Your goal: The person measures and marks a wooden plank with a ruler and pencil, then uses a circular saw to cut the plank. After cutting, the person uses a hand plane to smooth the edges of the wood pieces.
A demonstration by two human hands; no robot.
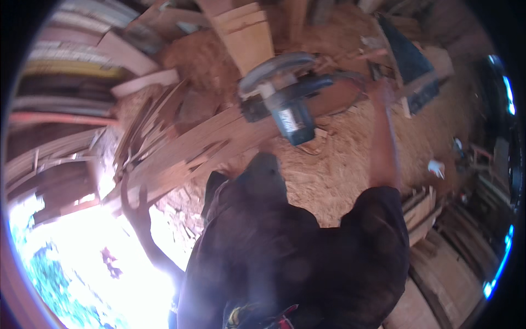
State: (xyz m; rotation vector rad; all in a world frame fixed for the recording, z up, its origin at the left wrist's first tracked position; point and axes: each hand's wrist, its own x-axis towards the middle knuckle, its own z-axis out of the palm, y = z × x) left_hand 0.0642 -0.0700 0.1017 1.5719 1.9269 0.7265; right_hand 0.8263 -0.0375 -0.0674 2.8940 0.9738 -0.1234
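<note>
A long brown wooden board (186, 151) runs from lower left to upper right in front of me. On it rests a dark circular saw (290, 118) with a teal motor body and a rounded grey guard. My left hand (135, 202) is at the board's left end, thumb and fingers apart; whether it presses on the wood is hard to make out. Far out to the right, my right hand (379, 90) is by the board's other end, close to a dark triangular piece (411, 60). Motion blur smears its fingers, so what it touches cannot be told.
Sawdust (329, 186) and offcuts cover the ground around the board. A pale plank (246, 35) juts in behind the saw. Stacked timber (71, 71) stands at left, more planks (438, 263) lie lower right. A small white container (436, 168) sits at right. Bright daylight enters lower left.
</note>
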